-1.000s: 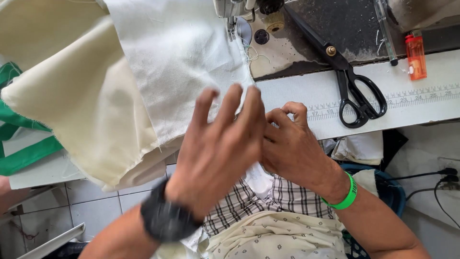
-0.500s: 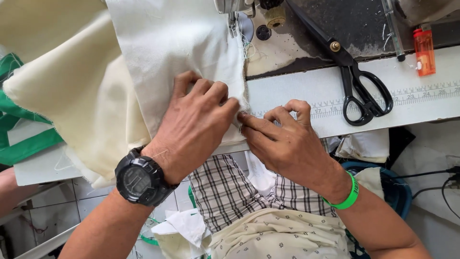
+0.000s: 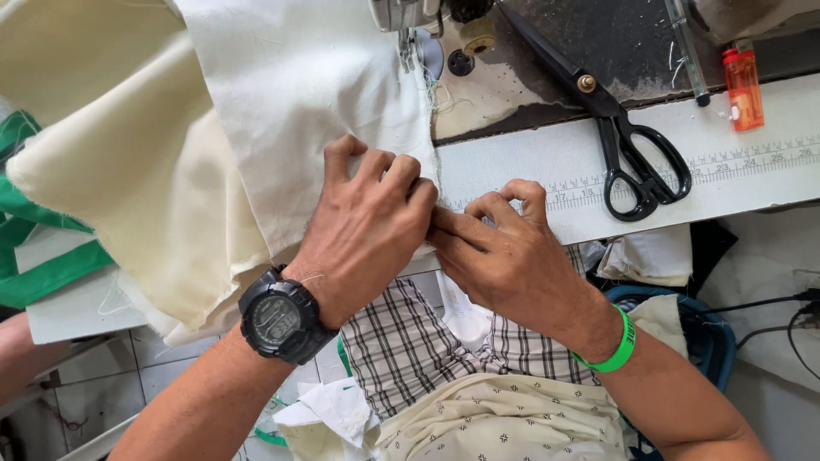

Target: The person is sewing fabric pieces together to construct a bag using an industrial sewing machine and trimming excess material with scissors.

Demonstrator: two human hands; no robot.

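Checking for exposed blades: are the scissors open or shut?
Shut. The scissors lie flat on the table, blades together in one dark line, handles side by side.

Sewing workshop; sewing machine (image 3: 410, 26) at table; black scissors (image 3: 628, 145); ruler-marked table edge (image 3: 683, 171); cream fabric (image 3: 213, 128) heaped.

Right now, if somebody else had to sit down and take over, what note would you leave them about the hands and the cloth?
Left hand: flat on the cream cloth, pressing its edge onto the table just in front of the sewing machine needle.
Right hand: fingertips pinching the same cloth edge beside the left hand.
Nearby: black scissors and an orange lighter lie to the right, untouched; green fabric at far left.
Done: the edge is lined up near the needle.
Left: the edge does not yet sit under the needle; whether any seam is sewn cannot be seen.
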